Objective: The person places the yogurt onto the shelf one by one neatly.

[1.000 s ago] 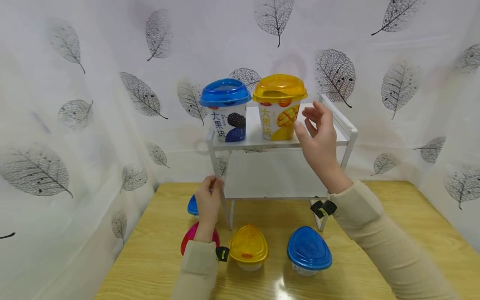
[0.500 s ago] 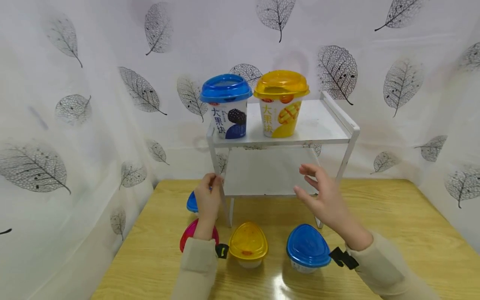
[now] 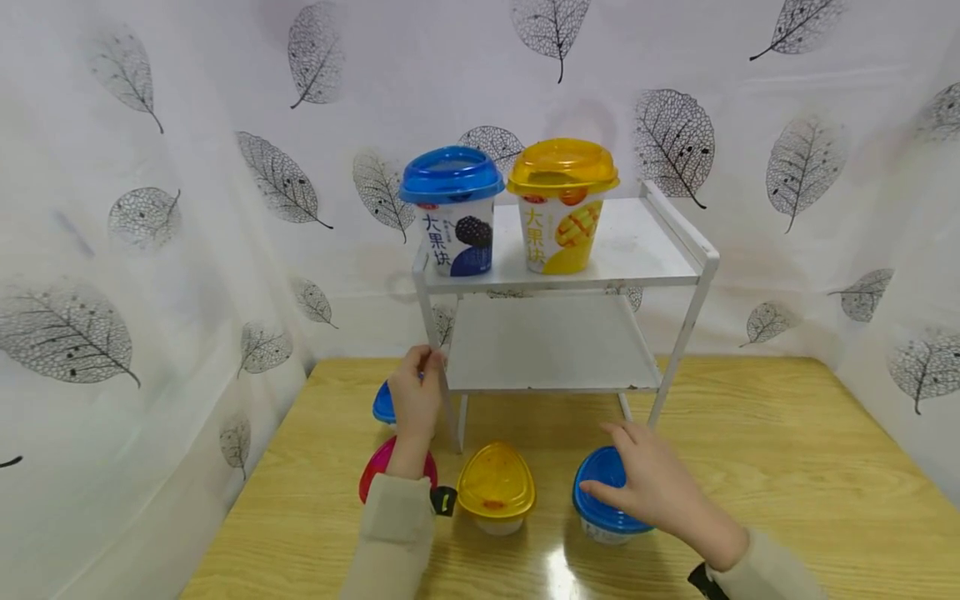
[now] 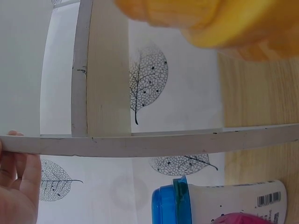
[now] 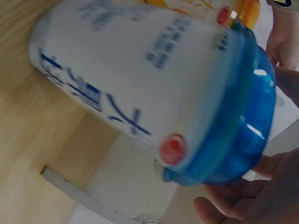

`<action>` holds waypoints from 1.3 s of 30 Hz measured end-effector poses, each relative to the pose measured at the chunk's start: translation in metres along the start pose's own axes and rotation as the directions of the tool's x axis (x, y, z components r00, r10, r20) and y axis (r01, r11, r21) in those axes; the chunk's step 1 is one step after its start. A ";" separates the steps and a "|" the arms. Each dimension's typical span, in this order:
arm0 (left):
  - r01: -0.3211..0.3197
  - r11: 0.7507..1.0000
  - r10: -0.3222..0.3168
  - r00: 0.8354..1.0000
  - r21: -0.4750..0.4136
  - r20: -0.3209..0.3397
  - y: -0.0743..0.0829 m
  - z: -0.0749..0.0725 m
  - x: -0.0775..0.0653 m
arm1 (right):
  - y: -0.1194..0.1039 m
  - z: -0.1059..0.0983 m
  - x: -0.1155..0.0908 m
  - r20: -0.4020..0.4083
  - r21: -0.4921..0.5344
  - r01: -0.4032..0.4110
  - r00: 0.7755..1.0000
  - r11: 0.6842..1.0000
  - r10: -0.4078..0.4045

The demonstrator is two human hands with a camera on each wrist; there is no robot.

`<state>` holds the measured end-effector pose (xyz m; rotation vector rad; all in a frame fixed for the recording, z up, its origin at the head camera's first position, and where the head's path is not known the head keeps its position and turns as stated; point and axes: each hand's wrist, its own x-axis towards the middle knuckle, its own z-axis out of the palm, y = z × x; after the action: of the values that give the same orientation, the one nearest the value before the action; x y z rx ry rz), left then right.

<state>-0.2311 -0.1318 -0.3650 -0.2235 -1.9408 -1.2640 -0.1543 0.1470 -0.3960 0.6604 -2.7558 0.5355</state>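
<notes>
My left hand (image 3: 415, 400) pinches the left front leg of a white two-tier shelf rack (image 3: 645, 250); in the left wrist view, its fingers lie at the rack leg (image 4: 154, 145). My right hand (image 3: 660, 487) is over a yogurt cup with a blue lid (image 3: 596, 475) at the front right of the table. Thumb and fingers are spread over that lid, and in the right wrist view the fingertips (image 5: 205, 207) are right at the rim of the blue-lidded cup (image 5: 135, 79). Beside it stands a yellow-lidded yogurt cup (image 3: 497, 483).
On the rack's top tier stand a blue-lidded blackberry cup (image 3: 453, 221) and a yellow-lidded mango cup (image 3: 562, 212). A pink-lidded cup (image 3: 375, 471) and another blue-lidded cup (image 3: 384, 406) are partly behind my left arm. Everything rests on a wooden table (image 3: 787, 467).
My right hand has come down from beside the yellow-lidded cup on the top tier to the blue-lidded cup on the table. My left hand keeps its hold on the rack leg.
</notes>
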 end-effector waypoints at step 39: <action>0.036 0.999 -0.036 0.999 0.016 0.017 0.003 -0.001 0.002 | 0.005 -0.002 -0.012 0.108 0.181 0.028 0.993 0.983 -0.049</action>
<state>-0.2300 -0.1311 -0.3615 -0.1934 -1.9771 -1.2737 -0.1460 0.1563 -0.3999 0.8063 -2.8144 0.7675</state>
